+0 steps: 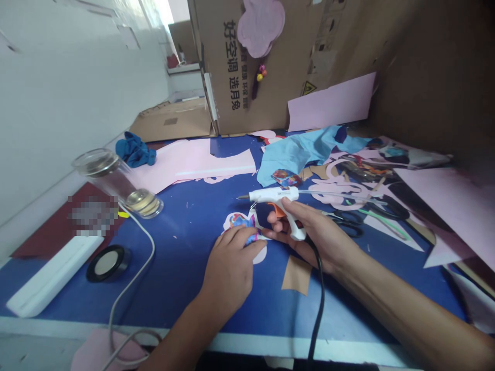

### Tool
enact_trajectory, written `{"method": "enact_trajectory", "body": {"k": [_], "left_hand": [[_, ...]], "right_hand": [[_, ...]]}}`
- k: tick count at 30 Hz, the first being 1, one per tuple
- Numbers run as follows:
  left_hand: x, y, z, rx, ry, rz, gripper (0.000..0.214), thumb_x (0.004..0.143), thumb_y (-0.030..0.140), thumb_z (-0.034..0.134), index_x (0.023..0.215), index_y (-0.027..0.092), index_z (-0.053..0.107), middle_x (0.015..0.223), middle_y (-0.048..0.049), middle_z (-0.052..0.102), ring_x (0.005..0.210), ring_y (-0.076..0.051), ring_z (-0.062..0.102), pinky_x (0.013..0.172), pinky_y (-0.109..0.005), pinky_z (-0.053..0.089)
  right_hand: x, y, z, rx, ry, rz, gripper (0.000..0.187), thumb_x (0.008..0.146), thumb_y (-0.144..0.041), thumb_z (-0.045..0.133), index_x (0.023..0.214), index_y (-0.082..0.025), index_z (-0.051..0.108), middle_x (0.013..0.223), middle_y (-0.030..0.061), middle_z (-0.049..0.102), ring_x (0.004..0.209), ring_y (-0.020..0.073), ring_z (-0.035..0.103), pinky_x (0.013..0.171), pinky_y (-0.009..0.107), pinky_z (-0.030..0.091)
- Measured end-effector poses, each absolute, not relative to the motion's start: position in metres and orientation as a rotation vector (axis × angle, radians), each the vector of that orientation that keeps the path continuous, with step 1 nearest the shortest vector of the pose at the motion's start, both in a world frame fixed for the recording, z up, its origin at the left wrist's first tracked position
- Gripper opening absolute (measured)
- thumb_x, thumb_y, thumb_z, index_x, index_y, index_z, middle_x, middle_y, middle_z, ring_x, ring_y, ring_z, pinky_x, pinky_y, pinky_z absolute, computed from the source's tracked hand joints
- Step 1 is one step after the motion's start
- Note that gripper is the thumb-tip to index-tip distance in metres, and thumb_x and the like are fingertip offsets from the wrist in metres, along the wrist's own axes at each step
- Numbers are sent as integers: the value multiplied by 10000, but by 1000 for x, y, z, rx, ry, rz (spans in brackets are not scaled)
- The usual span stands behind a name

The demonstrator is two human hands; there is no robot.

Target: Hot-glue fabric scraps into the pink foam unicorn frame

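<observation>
My right hand (315, 229) is closed around a white hot glue gun (273, 195) with an orange trigger. Its metal nozzle points left, and a clear glue stick runs out of its back. Below the nozzle, my left hand (230, 263) holds a pale paper cut-out (260, 256) with rounded lobes, thumb and fingers bent over it. Brightly patterned fabric (236, 220) in blue, orange and purple lies on the cut-out, partly hidden by those fingers. The fingertips of my right hand come close to the cut-out's right side.
A glass cup (116, 178), black tape roll (106, 264) and white power strip (54, 275) are at left. Pink paper (181, 159) and light-blue cloth (297, 154) lie behind. Scissors (348, 224) and paper scraps are at right. A black cord (320, 299) crosses the table's front edge.
</observation>
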State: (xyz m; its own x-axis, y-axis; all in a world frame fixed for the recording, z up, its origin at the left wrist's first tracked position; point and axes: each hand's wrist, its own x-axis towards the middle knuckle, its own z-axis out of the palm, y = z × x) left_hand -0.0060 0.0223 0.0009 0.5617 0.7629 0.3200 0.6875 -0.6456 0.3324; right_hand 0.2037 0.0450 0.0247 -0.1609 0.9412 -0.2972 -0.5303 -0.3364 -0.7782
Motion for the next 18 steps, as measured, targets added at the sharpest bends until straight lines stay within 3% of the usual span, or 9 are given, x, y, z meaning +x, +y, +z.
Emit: {"method": "enact_trajectory", "body": {"k": [6,18], "left_hand": [[-3,22,1,2659,1269,563,557,885,-16,482,1311,244,729,1398,-91,691,1275,-321,614,1003,-530,544],[-4,22,-4,2691,1261,571,524,954,2,440,1385,190,671,1419,-107,677,1308,-310,592,1072,-537,519]], "right_hand": [[201,46,25,-946,-645,1718,322,858,-496,882,867,-186,795,855,49,725,766,154,614,798,302,577],[206,42,29,-998,-675,1668,374,809,-546,901,842,-191,787,841,47,721,764,159,608,830,321,590]]}}
